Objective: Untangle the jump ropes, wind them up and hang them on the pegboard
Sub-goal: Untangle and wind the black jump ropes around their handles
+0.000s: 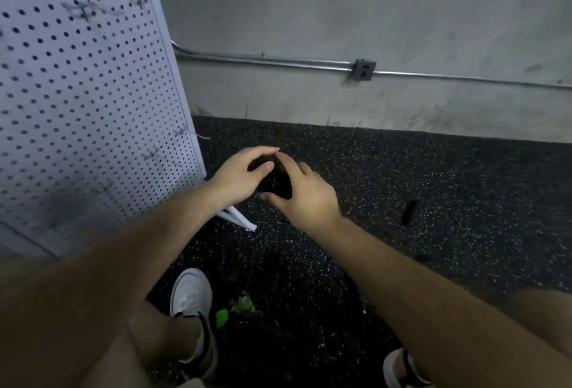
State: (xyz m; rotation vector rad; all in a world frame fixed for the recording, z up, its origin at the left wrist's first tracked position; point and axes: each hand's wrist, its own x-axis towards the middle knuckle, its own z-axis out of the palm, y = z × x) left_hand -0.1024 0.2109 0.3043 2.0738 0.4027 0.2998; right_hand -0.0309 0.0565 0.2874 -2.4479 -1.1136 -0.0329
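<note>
Speckled black floor meets a grey wall just right of the pegboard. Your left hand and right hand meet beside the pegboard's lower right corner, both curled around a dark rope bundle clamped between them; blur hides its coils. Farther right of the pegboard, a short black piece lies on the floor, well apart from your hands.

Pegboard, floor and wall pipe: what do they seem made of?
Pegboard: white-painted sheet, metal or hardboard, matte, evenly punched round holes; which is unclear. Floor: probably black rubber matting, judging by pale speckles. Pipe: bare metal conduit, dull grey sheen.
</note>
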